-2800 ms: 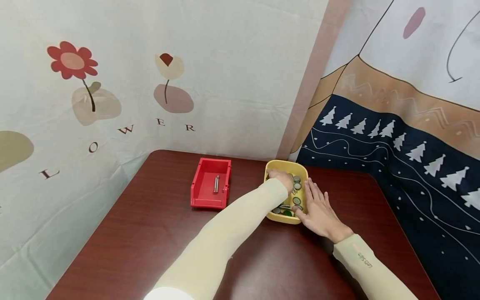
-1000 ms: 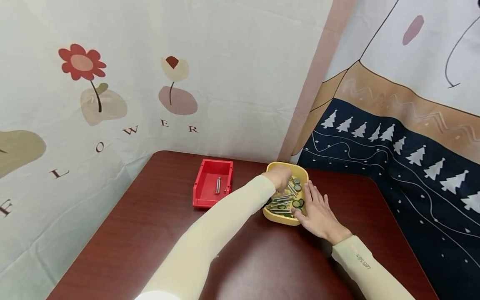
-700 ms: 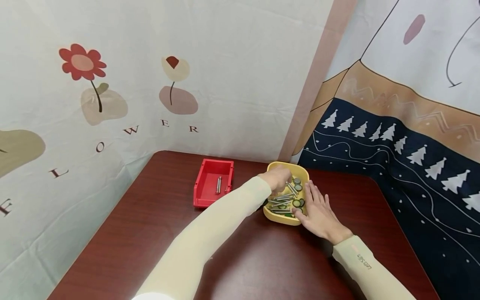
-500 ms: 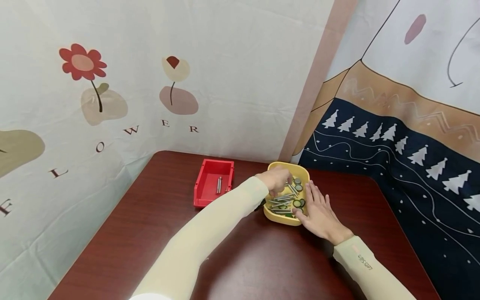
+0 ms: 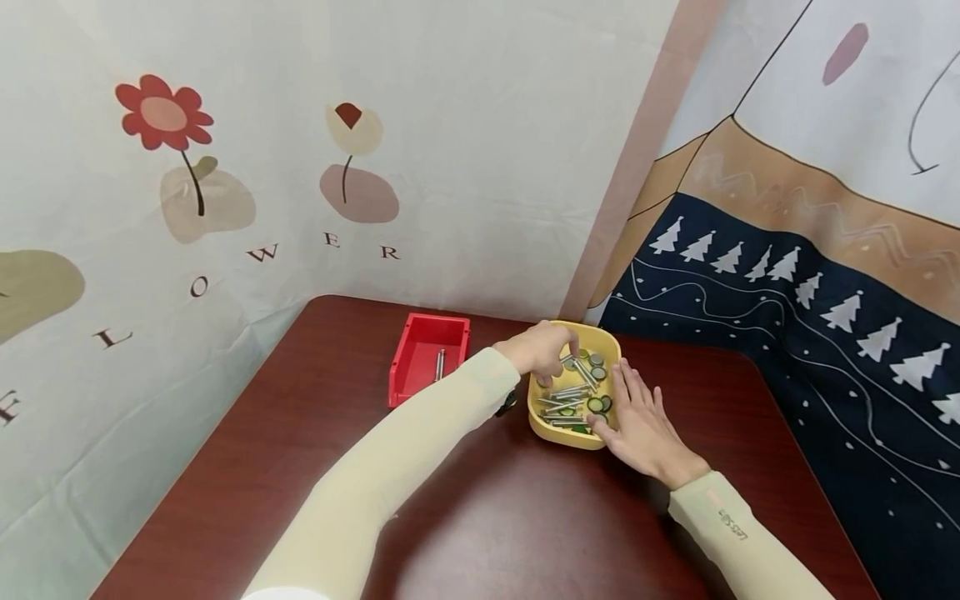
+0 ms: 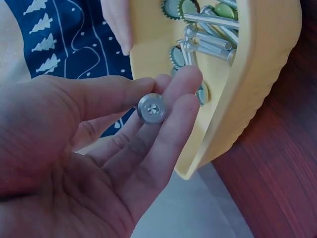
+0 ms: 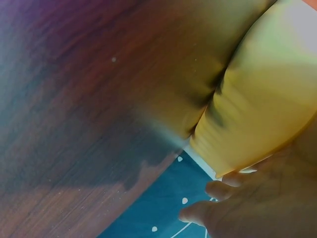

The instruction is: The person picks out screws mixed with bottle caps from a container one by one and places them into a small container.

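Observation:
In the head view my left hand (image 5: 536, 350) is over the left rim of a yellow plastic box (image 5: 573, 442). The left wrist view shows its thumb and fingers pinching a metal bolt (image 6: 151, 108), whose round head faces the camera. Inside the box lie several loose bolts (image 5: 564, 404) and bottle caps (image 5: 597, 373). My right hand (image 5: 648, 433) rests against the box's right wall, fingers extended along the outside and thumb at the rim. The right wrist view catches part of this hand (image 7: 267, 203) beside the yellow wall (image 7: 262, 99).
A red open-front bin (image 5: 408, 358) stands to the left on the dark wooden table (image 5: 480, 517), with a metal bolt (image 5: 440, 364) in it, and my left sleeve partly covers it. Printed cloths (image 5: 480, 150) hang behind and to the right of the table.
My left hand was down in the box among the bolts and caps; it has risen and shifted left toward the red bin, uncovering more bolts. My right hand stays at the box's side.

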Demonstrator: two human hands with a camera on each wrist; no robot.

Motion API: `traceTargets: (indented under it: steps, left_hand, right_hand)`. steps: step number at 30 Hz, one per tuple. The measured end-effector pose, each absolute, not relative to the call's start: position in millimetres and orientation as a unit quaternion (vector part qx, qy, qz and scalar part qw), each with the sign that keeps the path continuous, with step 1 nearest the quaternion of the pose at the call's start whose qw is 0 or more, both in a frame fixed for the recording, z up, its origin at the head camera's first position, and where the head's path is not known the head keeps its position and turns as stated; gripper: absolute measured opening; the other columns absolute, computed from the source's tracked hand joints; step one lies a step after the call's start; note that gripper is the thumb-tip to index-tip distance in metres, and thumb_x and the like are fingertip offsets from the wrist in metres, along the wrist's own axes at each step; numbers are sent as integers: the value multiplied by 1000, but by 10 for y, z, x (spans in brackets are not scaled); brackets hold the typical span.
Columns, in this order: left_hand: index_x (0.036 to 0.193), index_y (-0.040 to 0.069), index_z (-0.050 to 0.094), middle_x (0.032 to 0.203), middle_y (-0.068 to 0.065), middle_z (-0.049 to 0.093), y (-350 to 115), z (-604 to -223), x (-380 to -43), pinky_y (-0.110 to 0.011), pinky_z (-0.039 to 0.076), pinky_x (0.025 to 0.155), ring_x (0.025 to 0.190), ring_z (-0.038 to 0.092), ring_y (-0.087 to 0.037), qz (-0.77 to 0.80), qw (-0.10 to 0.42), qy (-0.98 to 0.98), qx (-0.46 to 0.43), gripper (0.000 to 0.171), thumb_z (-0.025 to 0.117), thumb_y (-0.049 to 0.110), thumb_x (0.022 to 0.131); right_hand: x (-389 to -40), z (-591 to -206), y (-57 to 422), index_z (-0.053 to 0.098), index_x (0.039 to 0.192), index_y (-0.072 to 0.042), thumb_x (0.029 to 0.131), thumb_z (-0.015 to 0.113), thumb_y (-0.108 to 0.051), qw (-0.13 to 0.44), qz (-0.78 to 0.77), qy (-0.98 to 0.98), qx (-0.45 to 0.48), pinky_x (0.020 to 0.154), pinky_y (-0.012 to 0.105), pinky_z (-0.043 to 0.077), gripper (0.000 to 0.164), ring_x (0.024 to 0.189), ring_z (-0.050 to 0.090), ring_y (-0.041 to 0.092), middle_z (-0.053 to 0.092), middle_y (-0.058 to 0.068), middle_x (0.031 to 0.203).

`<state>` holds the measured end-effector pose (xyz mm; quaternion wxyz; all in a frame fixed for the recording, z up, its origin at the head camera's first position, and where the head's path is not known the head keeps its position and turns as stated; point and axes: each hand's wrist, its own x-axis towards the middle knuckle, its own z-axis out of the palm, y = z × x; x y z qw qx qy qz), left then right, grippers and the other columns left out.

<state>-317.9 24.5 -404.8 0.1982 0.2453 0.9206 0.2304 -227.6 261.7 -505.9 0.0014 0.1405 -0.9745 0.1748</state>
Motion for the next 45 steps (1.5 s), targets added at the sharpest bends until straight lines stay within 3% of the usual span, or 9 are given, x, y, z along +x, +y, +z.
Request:
traceTargets:
  steps: [7, 12, 25, 37, 45]
  left_hand:
    - [145, 14, 76, 113, -7, 76, 102, -3997, -3165, -25, 56, 75, 88, 65, -16, 187, 127, 937, 266, 40, 82, 8, 106]
    - [143, 12, 76, 94, -5, 76, -46, -3995, -3181, -24, 58, 72, 78, 72, -13, 212, 123, 934, 260, 39, 83, 8, 105]
    - [142, 3, 73, 108, -11, 82, -463, -3967, -3185, -29, 68, 78, 82, 81, -17, 270, 114, 926, 237, 39, 83, 4, 105]
    - [141, 5, 73, 112, -15, 85, -818, -3953, -3179, -30, 68, 78, 88, 83, -21, 299, 116, 926, 197, 34, 80, 3, 108]
    - [143, 4, 71, 116, -19, 85, -1058, -3973, -3208, -36, 72, 86, 97, 86, -32, 315, 121, 927, 165, 34, 76, 2, 110]
  right_hand:
    - [-2296, -5039, 2637, 14, 185, 1, 115, 64, -52, -3, 180, -974, 137, 138, 88, 11, 102, 180, 12, 57, 6, 24, 196]
    - [-2298, -5058, 2642, 12, 186, -1, 114, 64, -52, -10, 183, -974, 136, 139, 88, 8, 102, 181, 10, 56, 4, 23, 197]
    - [-2290, -5058, 2636, 13, 186, -1, 114, 65, -52, -9, 180, -974, 135, 139, 87, 10, 103, 181, 11, 56, 5, 23, 197]
    - [-2270, -5081, 2649, 12, 186, 0, 115, 63, -56, -6, 183, -974, 134, 139, 87, 11, 104, 181, 11, 55, 5, 23, 197]
    - [-2280, -5070, 2645, 12, 186, 0, 114, 64, -55, -8, 189, -973, 134, 140, 87, 9, 104, 181, 11, 55, 5, 23, 197]
